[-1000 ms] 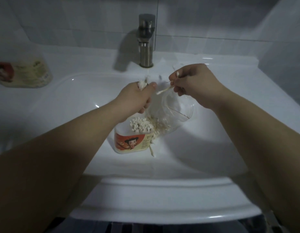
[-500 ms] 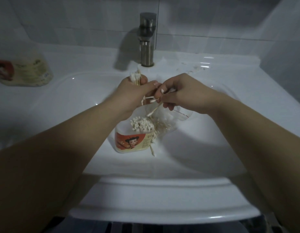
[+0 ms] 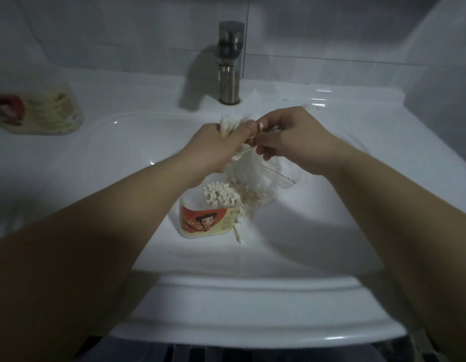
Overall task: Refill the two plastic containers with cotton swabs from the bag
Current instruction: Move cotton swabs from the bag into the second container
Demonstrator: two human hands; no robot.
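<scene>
1. Tiled wall (image 3: 122, 35): pale grey, rising behind the washstand.
2. Sink (image 3: 318, 231): white ceramic, with a flat rim all round; both forearms reach over its front edge into the basin.
3. Faucet (image 3: 229, 64): brushed metal, upright at the centre of the back rim.
4. Blurred labelled item (image 3: 44, 113): cream and red, lying on the left rim, well apart from the hands; its kind cannot be told.
5. Bag (image 3: 260, 176): clear plastic, standing in the basin below the hands, its lower part holding loose swabs and touching the container's right side. Which hand supports its mouth cannot be told.
6. Plastic container (image 3: 208, 218): upright in the middle of the basin, with an orange cartoon label facing the viewer and open on top.
7. Left hand (image 3: 216, 147): clenched round a bundle of swabs, above the container.
8. Right hand (image 3: 292, 137): thumb and forefinger pinching a single swab, fingertips just beside the left hand.
9. Packed swabs (image 3: 221, 195): white tips upward, filling the container's mouth.
10. Bundle of swabs (image 3: 228, 124): tips protruding above the left fist.
11. Single swab (image 3: 246, 152): slanting down-left from the right fingers.
12. Stray swab (image 3: 237, 236): lying in the basin by the container's right front corner.
</scene>
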